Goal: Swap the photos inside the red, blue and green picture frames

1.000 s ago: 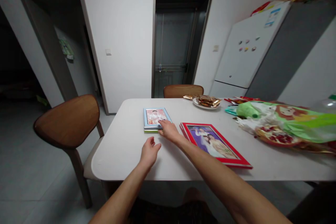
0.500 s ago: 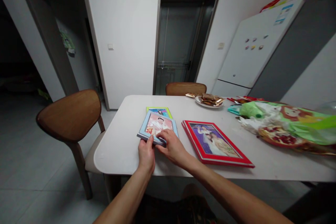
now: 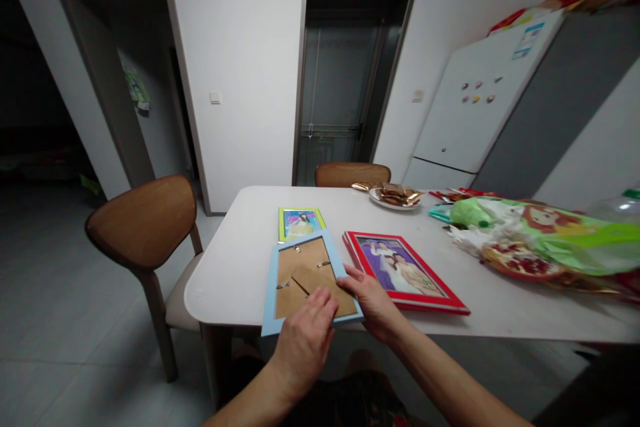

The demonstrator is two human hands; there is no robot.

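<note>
A light blue picture frame is tilted above the near edge of the white table, its brown backing board facing me. Metal clips and a dark slit show on the board. My right hand grips the frame's right edge, thumb on the back. My left hand has its fingers curled over the lower part of the board; its thumb is hidden. Behind the blue frame, a yellow-green picture frame lies face up. To the right, a red picture frame also lies face up, with another red edge beneath it.
On the white table, a plate of wrapped snacks stands at the back. Opened pomegranate and a green plastic bag lie at the right. One wooden chair is at the left, another behind the table.
The blue frame has been turned over from its picture side to its back. My right hand has moved to its right edge, and my left hand now lies over the backing board.
</note>
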